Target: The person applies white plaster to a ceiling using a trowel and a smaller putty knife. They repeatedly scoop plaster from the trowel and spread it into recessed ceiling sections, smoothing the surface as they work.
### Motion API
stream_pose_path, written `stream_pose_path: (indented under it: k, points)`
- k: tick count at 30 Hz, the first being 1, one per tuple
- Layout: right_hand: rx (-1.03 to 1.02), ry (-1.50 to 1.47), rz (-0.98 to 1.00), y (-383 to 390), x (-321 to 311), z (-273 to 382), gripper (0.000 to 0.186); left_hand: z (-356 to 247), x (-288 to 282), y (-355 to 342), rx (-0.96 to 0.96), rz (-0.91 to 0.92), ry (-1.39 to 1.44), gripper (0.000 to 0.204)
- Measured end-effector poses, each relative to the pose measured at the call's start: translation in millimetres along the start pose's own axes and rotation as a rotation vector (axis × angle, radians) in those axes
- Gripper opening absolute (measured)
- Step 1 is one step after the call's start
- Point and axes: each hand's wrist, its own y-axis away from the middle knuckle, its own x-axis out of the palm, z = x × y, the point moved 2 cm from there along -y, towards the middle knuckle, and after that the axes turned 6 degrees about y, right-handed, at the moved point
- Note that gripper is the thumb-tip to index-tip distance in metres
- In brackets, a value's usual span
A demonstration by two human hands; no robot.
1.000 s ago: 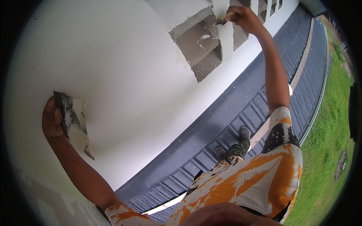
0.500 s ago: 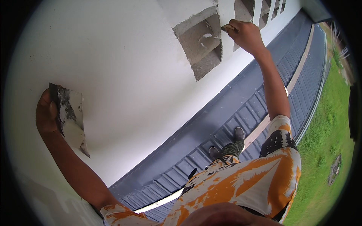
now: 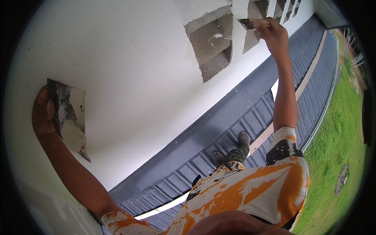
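Observation:
My left hand [image 3: 44,111] is closed on the edge of a flat metal plate [image 3: 72,117], smeared with white and dark filler. That plate is held up in front of the white wall [image 3: 129,86] at the left. At the upper right, my right hand [image 3: 274,33] grips a putty knife [image 3: 247,24] by its handle, its dark-stained blade pointing left. The blade lies over the strip of wall between two square recesses; whether it touches the wall I cannot tell. Left of it, the nearest recess [image 3: 209,45] shows rough grey edges and a white smear inside.
More grey recesses [image 3: 280,8] run along the wall toward the upper right. My feet stand on dark roof tiles [image 3: 184,164], which slope beside the wall, with a wooden plank [image 3: 309,64] laid along them. Green grass [image 3: 333,152] lies below the roof edge at right.
My right hand has moved a little to the right and turned, so the putty knife's blade now shows. My left hand and the plate have shifted slightly left.

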Motion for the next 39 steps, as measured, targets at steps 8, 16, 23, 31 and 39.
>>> stream_pose_path:
  k: [8, 16, 23, 31, 39]
  points:
    - [0.126, -0.590, 0.108, -20.7, 29.8, -69.9, 0.017, 7.3, -15.8, -6.4, 0.001, 0.008, -0.047, 0.046]
    - [0.096, -0.606, -0.137, -39.8, 29.2, -65.4, 0.015, 5.9, -10.6, -5.2, 0.032, 0.003, -0.107, 0.042]
    - [0.093, -0.659, -0.065, -59.2, 36.6, -63.6, 0.012, 10.3, -12.1, -6.2, 0.036, 0.038, -0.057, 0.043]
    - [0.092, -0.662, -0.025, -32.3, 9.5, -67.6, 0.015, 16.1, -40.8, -10.4, -0.029, -0.172, -0.089, 0.055]
    - [-0.140, 0.417, 0.221, -9.2, 29.5, -17.0, 0.058, 9.7, -31.2, -4.9, 0.018, -0.105, -0.180, 0.055]
